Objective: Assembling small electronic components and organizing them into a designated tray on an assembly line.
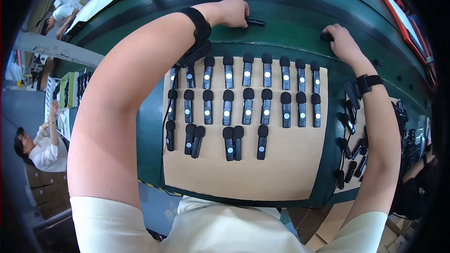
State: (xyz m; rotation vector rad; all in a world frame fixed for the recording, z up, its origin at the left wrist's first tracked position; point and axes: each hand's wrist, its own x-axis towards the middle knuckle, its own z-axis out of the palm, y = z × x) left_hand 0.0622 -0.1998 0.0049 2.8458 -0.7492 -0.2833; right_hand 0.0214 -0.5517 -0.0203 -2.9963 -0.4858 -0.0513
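Black device (256, 22), jutting rightward from left fingers (245, 14)

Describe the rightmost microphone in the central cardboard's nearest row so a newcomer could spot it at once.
On the green table, find the large central cardboard. At the right end of its shortest, nearest row is a black microphone with a pale dot. Unlike the close pair to its left, it lies alone, with bare cardboard to its right.

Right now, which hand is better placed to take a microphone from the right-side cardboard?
Probably the right hand: it looks nearer that cardboard than the left hand, though holding a foam cap.
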